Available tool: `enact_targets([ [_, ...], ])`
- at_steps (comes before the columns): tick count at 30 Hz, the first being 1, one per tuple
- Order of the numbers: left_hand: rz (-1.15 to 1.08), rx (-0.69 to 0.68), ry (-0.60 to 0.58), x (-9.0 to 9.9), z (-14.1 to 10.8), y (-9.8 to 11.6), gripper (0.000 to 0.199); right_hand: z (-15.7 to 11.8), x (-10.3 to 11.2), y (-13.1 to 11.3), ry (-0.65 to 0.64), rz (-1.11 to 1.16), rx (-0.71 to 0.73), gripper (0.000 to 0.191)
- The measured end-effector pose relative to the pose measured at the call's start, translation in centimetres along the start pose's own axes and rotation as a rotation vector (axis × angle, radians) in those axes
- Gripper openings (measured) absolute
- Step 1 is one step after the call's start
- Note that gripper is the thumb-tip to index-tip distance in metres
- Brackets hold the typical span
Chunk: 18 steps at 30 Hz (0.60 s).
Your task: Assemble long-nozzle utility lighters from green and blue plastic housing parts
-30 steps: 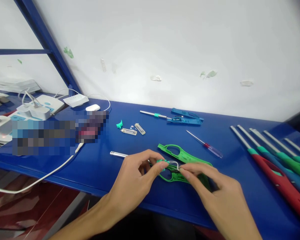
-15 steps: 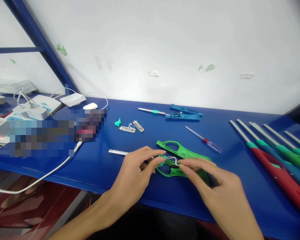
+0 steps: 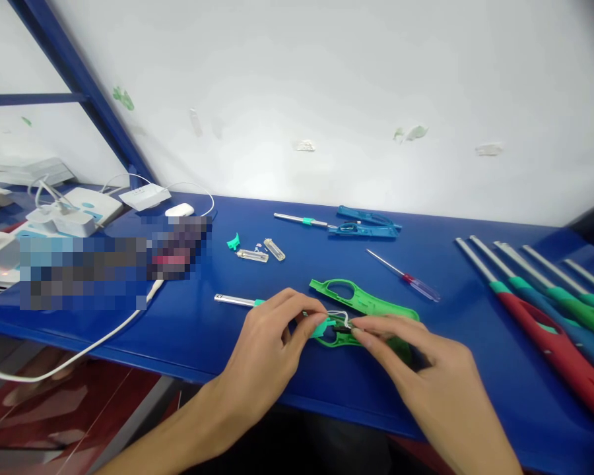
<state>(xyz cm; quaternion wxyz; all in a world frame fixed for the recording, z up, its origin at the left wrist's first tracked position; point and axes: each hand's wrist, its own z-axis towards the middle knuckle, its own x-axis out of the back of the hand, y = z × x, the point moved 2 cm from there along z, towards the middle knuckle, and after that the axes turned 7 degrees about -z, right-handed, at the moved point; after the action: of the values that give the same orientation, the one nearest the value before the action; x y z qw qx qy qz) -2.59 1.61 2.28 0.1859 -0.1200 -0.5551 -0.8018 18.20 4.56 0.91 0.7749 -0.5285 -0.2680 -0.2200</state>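
Silver tube (image 3: 235, 301) points left, long axis nearly crosswise — hands (image 3: 267, 338) (image 3: 428, 359) pinching teal piece (image 3: 320, 326) (left), white wire (image 3: 345, 318) (right).

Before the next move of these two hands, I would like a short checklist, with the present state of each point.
1. Left hand holds the teal part: ok, pinched between thumb and finger.
2. Right hand grips the white wire: cannot tell; fingertips are at its end, contact too small.
3. Lower green half fully visible: not ok, hands cover some of it.
4. Screwdriver clear of both hands: ok.
5. Clear parts apart from the hands: ok.
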Motion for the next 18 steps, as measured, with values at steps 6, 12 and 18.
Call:
enact_targets([
  [6,-0.055,0.018,-0.004,-0.03,-0.27,-0.35,0.021,0.22,-0.14,-0.14,-0.013,-0.004,0.009,0.012],
  [12,-0.174,0.108,-0.064,0.04,-0.13,-0.27,0.026,0.11,-0.16,-0.01,-0.008,-0.007,0.015,0.010],
  [18,-0.109,0.132,0.002,0.22,0.04,0.14,0.021,0.20,-0.17,-0.05,-0.031,0.003,0.015,0.010],
])
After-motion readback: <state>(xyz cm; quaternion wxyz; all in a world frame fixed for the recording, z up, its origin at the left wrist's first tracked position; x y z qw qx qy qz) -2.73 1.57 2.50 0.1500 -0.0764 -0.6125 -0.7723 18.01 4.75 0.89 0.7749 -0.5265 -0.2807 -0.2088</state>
